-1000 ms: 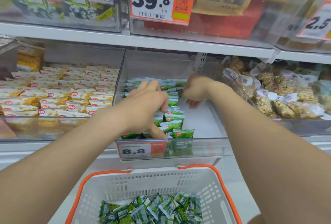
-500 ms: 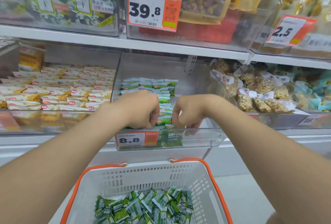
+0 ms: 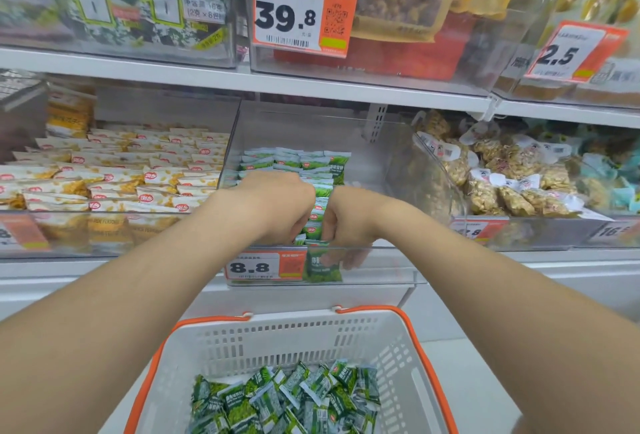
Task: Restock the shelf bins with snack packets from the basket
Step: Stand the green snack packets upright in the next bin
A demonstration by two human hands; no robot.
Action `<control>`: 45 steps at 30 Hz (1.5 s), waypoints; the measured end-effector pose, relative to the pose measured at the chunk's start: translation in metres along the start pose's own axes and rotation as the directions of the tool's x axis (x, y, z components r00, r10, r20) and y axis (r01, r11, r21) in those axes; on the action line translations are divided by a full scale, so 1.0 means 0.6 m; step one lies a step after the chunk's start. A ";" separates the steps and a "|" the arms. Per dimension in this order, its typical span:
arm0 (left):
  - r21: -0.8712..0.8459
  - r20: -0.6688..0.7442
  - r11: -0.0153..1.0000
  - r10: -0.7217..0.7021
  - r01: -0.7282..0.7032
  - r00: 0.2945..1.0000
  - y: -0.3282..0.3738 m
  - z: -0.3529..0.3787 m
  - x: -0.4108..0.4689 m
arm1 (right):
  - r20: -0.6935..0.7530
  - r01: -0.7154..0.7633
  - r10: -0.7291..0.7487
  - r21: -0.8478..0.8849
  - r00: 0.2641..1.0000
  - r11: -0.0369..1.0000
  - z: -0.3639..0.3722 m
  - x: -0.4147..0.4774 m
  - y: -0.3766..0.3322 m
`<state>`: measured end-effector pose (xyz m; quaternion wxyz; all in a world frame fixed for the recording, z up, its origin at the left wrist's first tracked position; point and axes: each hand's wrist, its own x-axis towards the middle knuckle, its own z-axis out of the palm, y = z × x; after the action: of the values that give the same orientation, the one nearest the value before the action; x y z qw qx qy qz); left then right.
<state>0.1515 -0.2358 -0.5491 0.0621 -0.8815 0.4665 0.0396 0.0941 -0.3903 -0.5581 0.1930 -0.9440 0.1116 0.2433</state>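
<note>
Small green snack packets (image 3: 320, 206) stand in rows in the clear middle shelf bin (image 3: 391, 262), which carries an 8.8 price tag. My left hand (image 3: 280, 206) reaches into the bin's front, knuckles up, fingers curled down onto the front packets. My right hand (image 3: 349, 222) is close beside it, its fingers curled round the foremost packet (image 3: 323, 269), which shows through the bin's front wall. The fingertips of my left hand are hidden. Below, a white basket (image 3: 287, 336) with an orange rim holds several loose green packets (image 3: 287, 399).
The left bin (image 3: 104, 236) is full of yellow-and-white packets. On the right, another bin (image 3: 519, 191) holds bagged nut snacks. An upper shelf (image 3: 242, 81) with large bags and price tags hangs just above the bins. The right half of the middle bin has a bare floor.
My right hand has come from the back of the bin to the front, next to my left hand. Both hands now sit at the front row of packets.
</note>
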 end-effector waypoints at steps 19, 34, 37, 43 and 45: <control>-0.100 0.073 0.982 -0.156 0.163 0.985 -0.031 -0.006 -0.029 | -0.134 0.122 -0.143 -0.152 0.981 0.981 -0.010 0.008 0.012; -0.009 -0.092 0.967 -0.255 0.255 0.963 -0.006 -0.007 -0.048 | -0.244 0.223 -0.285 -0.253 0.927 0.941 -0.012 -0.007 0.024; -0.040 -0.244 0.968 -0.250 0.248 0.937 -0.005 -0.004 -0.065 | -0.414 0.244 -0.366 -0.318 0.834 0.916 -0.012 -0.043 0.014; -0.236 -0.479 0.969 -0.175 0.066 0.860 0.059 0.004 -0.130 | -0.137 0.292 -0.338 -0.279 0.931 0.915 0.032 -0.159 -0.025; -0.174 -0.455 0.985 -0.085 0.005 0.886 0.082 0.012 -0.156 | 0.095 0.263 -0.245 -0.348 0.965 0.900 0.076 -0.166 -0.015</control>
<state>0.0579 -0.1855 -0.5478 -0.1241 -0.8784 0.4420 -0.1330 -0.0074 -0.3515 -0.5421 0.0506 -0.9635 -0.0632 0.2553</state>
